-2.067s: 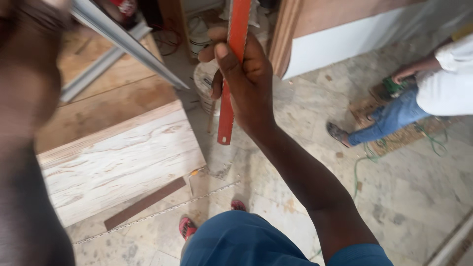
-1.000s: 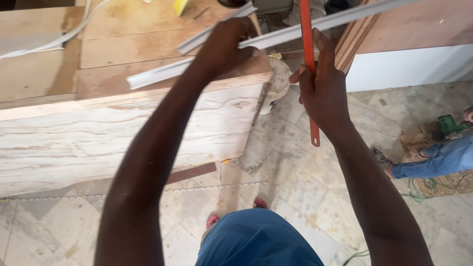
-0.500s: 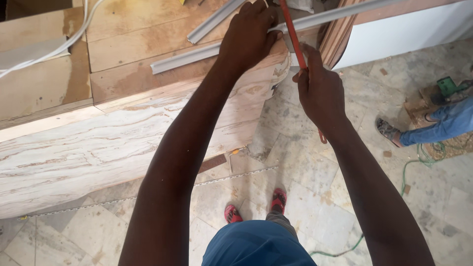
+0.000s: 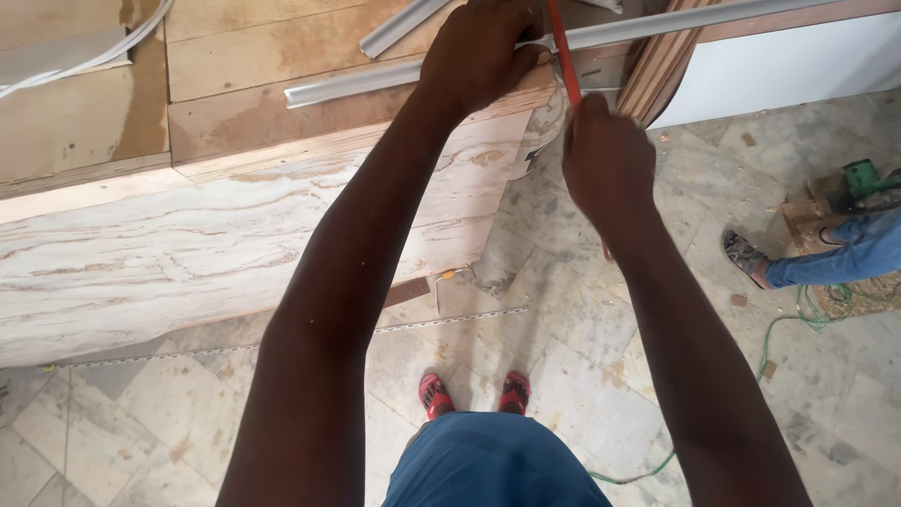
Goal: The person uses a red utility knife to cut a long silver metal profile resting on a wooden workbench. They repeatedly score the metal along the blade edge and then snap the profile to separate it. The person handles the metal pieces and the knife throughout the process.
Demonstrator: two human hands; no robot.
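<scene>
My left hand presses down on a long grey metal strip that lies across the wooden workbench top. My right hand grips the lower part of a red hacksaw blade, which rises to the strip right beside my left hand. The blade's lower tip is hidden behind my right hand and wrist. A second grey metal strip lies further back on the bench.
The bench's pale veneered side panel faces me. My feet in red sandals stand on a marble tile floor. Another person's leg and shoe sit at the right, near a green cable and a green tool.
My view has tilted down and closer. My right hand has slid lower along the red blade, and my left hand stays on the metal strip.
</scene>
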